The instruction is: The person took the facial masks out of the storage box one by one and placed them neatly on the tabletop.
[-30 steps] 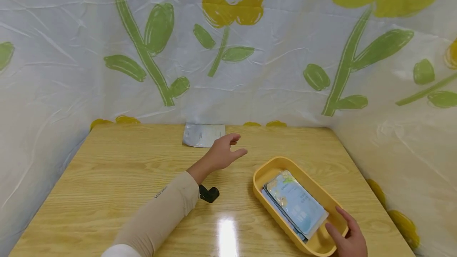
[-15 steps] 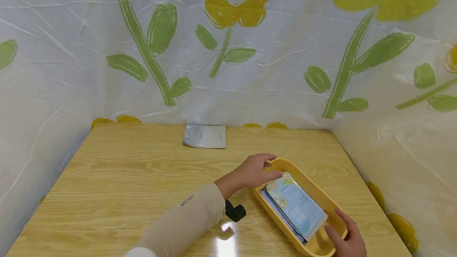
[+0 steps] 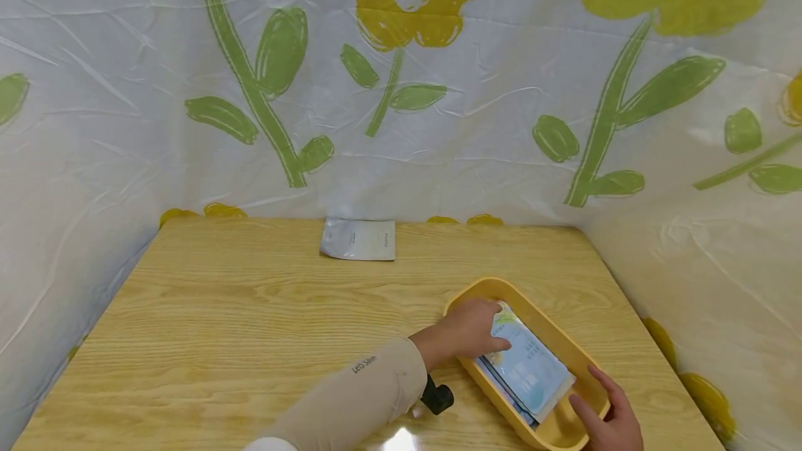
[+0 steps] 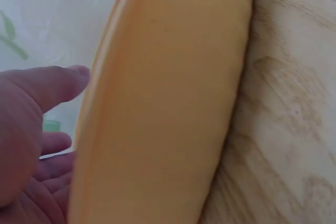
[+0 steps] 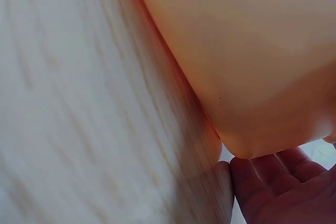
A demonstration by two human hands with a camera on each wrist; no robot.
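A yellow oblong plastic basket (image 3: 551, 329) stands aslant at the right of the table. Inside it lies a stack of flat sachets, the top one light blue with a floral print (image 3: 529, 360). My left hand (image 3: 470, 329) hangs over the far left end of the basket, thumb and fingers apart, close to the stack; whether it touches the sachets I cannot tell. In the left wrist view the thumb (image 4: 58, 85) shows beyond the basket's rim. My right hand (image 3: 610, 416) holds the basket's near right end, and its fingers (image 5: 278, 177) lie against the bottom corner in the right wrist view.
A silver-grey sachet (image 3: 358, 239) lies at the back edge of the wooden table (image 3: 250, 312). Flower-patterned sheeting (image 3: 470, 124) rises behind and at both sides. A black device (image 3: 437, 397) sits at my left wrist.
My left hand has moved right and toward me, from near the grey sachet at the back to over the basket. The right hand and basket have stayed in place.
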